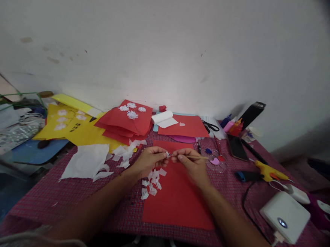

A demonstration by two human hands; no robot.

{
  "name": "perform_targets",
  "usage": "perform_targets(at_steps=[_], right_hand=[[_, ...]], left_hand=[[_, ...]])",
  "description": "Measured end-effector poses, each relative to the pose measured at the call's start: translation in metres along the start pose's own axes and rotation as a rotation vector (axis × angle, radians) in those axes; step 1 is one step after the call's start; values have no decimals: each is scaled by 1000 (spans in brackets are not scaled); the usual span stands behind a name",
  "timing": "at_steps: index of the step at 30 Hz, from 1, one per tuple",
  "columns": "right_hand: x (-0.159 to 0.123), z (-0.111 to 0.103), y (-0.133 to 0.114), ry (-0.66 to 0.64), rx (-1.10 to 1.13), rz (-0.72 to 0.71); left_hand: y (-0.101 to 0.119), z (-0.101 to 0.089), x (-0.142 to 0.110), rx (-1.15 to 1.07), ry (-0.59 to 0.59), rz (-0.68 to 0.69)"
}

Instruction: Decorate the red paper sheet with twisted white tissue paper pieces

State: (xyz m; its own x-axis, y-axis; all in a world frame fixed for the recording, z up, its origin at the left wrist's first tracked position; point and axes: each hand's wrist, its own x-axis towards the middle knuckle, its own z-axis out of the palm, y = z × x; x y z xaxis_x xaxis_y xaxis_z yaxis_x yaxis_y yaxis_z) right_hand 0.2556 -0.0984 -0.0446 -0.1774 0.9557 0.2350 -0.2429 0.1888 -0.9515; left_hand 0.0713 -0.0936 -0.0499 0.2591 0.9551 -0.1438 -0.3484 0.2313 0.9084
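Note:
My left hand (152,161) is closed, pinching a small crumpled scrap of white paper (167,154) between thumb and fingers. My right hand (192,166) grips a thin wooden stick (199,157), whose end by the fingertips points at the scrap. Whether that tip touches the paper is too small to tell. Both hands are above a red paper sheet (176,199) lying flat on the table. A loose heap of torn white paper pieces (153,183) rests on the sheet's left edge, just below my left hand.
Left lie white tissue (86,161) and yellow paper (82,131). Behind are red sheets with white paper flowers (132,115) and a white roll (162,117). Right are a paint palette (218,163), phone (237,147), yellow glue gun (270,171), black flask (252,113) and white power bank (285,215).

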Motion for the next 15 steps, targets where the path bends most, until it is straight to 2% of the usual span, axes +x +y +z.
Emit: perform_targets(at_steps=[5,10,15], right_hand=[[7,-1,7,31,152,164],[8,-2,10,84,95,157],[6,0,11,73,171,209]], left_hand=[[-2,0,0,9,-12,8],[-5,-1,1,59,0,15],[-5,0,0,106,-20,41]])
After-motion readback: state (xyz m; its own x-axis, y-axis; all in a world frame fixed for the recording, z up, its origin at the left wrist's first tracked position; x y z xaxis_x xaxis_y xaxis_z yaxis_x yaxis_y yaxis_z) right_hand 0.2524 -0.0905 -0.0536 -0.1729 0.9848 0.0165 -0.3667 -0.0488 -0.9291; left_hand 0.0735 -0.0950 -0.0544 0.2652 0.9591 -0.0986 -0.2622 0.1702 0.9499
